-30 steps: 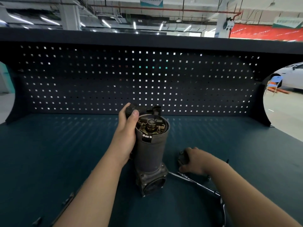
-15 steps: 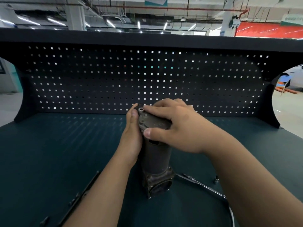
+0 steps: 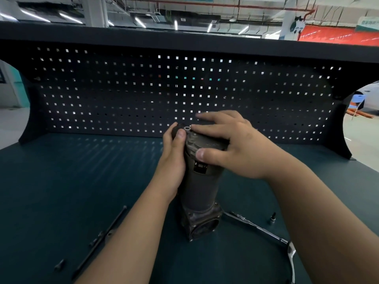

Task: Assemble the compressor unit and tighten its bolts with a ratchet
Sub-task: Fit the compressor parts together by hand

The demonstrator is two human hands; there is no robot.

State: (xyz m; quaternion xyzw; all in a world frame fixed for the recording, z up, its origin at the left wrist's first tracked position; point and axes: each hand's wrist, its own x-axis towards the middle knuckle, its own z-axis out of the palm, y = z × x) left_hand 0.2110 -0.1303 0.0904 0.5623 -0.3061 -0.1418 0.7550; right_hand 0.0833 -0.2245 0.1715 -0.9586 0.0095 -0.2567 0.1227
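The dark cylindrical compressor body (image 3: 200,189) stands upright on the bench, its square flanged base (image 3: 202,225) toward me. A grey end cap (image 3: 203,142) sits on top of it, under my right hand (image 3: 229,144), which grips the cap with thumb in front and fingers spread over the back. My left hand (image 3: 173,158) clasps the upper left side of the body, thumb against the cap's edge near a small bolt hole (image 3: 187,128). The ratchet (image 3: 260,229) lies on the bench right of the base, untouched.
Long dark bolts (image 3: 106,234) and a small loose piece (image 3: 59,264) lie front left on the teal bench (image 3: 61,181). A small socket (image 3: 273,217) stands right of the ratchet. The black pegboard (image 3: 143,89) closes off the back.
My right hand picked up the end cap from the bench beside the ratchet, brought it onto the top of the compressor body and now holds it there. My left hand has kept its hold.
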